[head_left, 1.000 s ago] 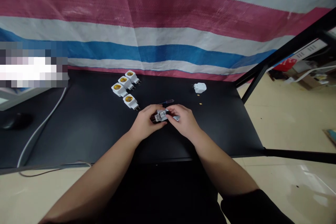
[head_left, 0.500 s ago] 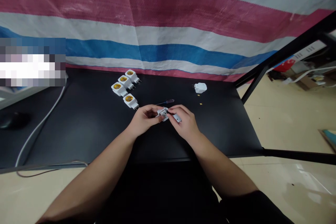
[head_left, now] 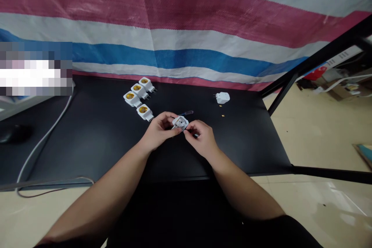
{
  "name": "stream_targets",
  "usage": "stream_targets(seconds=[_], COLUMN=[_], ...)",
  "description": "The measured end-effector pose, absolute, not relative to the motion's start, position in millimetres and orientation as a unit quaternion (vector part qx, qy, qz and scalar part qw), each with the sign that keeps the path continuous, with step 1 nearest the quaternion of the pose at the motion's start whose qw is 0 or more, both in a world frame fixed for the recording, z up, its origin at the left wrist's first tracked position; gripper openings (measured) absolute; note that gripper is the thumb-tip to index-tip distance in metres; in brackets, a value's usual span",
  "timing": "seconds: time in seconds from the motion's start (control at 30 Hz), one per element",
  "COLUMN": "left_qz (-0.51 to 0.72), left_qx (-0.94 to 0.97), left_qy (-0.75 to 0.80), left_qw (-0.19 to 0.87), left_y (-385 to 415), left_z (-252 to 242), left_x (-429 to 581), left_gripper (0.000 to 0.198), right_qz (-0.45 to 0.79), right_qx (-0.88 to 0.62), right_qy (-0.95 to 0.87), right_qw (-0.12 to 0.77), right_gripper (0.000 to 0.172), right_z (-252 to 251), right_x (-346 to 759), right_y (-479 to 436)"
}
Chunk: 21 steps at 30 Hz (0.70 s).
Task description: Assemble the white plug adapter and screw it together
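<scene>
My left hand [head_left: 159,128] and my right hand [head_left: 201,139] meet over the middle of the black table [head_left: 87,139]. Between their fingertips sits a small white plug socket part [head_left: 180,123], its open face turned up toward me. The left hand's fingers curl round it from the left. The right hand pinches at its right edge, and a second small white piece shows under those fingers. A thin screwdriver [head_left: 186,113] lies on the table just behind the hands.
Several white lamp-socket plugs with yellow centres [head_left: 138,98] lie in a cluster at the back left. One white plug [head_left: 222,97] lies at the back right, with a tiny brass bit [head_left: 222,115] near it. A white cable [head_left: 43,139] runs down the left side. A striped tarp hangs behind.
The hands have lifted the white part slightly and turned it so its open face points up. The right hand has shifted left, closer to the part.
</scene>
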<state>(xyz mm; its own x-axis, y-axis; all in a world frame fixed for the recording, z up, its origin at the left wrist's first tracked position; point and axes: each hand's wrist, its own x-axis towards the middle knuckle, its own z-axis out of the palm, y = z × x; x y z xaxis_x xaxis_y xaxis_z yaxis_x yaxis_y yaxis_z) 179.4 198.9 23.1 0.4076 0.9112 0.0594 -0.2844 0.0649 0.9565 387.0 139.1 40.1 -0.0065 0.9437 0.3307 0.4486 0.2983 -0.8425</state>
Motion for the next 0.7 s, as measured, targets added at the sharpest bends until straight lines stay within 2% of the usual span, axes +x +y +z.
stream_targets(seconds=[0.13,0.23,0.37,0.5,0.7], left_qz=[0.449,0.445,0.434,0.429,0.419], left_qx=[0.511,0.527,0.559,0.579,0.574], left_qy=[0.297,0.317,0.343,0.357,0.388], left_qw=[0.670,0.651,0.618,0.594,0.587], left_y=[199,198,196,193,195], left_z=[26,30,34,35,35], left_x=[179,178,177,178,178], left_gripper=[0.048,0.047,0.046,0.046,0.046], right_qz=[0.301,0.238,0.158,0.131,0.111], right_qx=[-0.541,-0.535,-0.533,-0.533,-0.561], right_qy=[-0.631,-0.660,-0.704,-0.727,-0.696], right_qw=[0.467,0.471,0.442,0.414,0.435], right_gripper=[0.012,0.014,0.008,0.005,0.006], right_z=[36,43,53,56,62], right_x=[385,389,392,386,408], right_y=[139,141,149,153,157])
